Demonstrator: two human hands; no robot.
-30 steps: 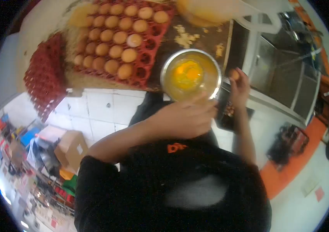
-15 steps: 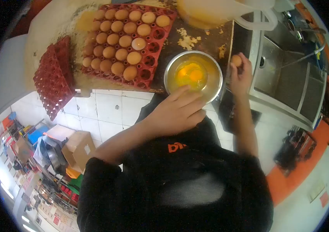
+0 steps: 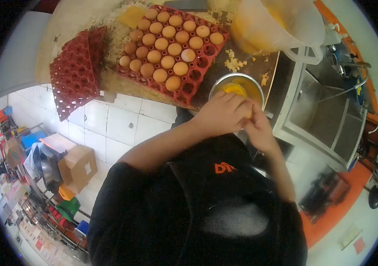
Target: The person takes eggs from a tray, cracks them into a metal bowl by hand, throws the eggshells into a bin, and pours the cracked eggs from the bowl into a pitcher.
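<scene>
My left hand [image 3: 226, 113] and my right hand [image 3: 258, 130] meet over the near rim of a metal bowl [image 3: 261, 94]. Between them shows a small part of a brown egg [image 3: 248, 114], with the fingers of both hands closed around it. Yellow egg [image 3: 234, 88] lies in the bowl, partly hidden by my left hand. Left of the bowl, a red egg tray [image 3: 189, 91] holds several brown eggs, with some bare cups along its right side. One egg [image 3: 188, 55] in it looks paler on top.
Stacked red trays [image 3: 76, 66] stand at the counter's left edge. A large translucent jug [image 3: 282, 31] with yellow contents is behind the bowl. Pale crumbs [image 3: 234, 61] lie on the board. To the right is a metal sink [image 3: 317, 102]; a cardboard box [image 3: 77, 168] sits lower left.
My right hand has brought the egg left and down from beside the bowl to my left hand. The view has shifted, so the counter items appear further right.
</scene>
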